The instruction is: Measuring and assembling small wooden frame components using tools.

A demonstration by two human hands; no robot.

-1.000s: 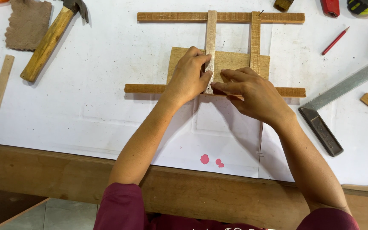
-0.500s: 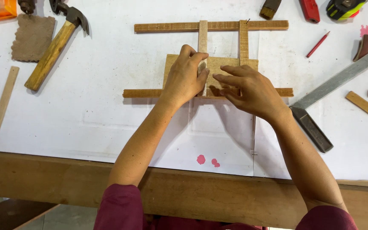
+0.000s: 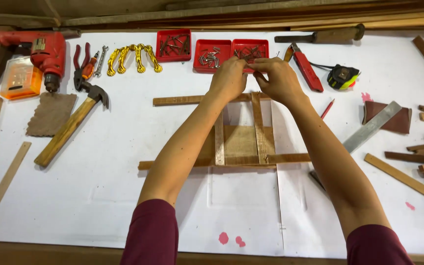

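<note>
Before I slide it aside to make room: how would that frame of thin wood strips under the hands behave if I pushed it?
The wood frame looks light: thin strips laid crosswise on white paper, so it would probably slide easily. I can't tell if the joints are fixed; a push on one strip might shift it out of square. Both the left hand and right hand are at its top rail, perhaps steadying it.

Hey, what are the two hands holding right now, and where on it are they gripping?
It cannot be told for sure. The left hand and right hand meet fingertip to fingertip over the wooden frame's far end, beside the red trays; anything pinched is too small to see.
</note>
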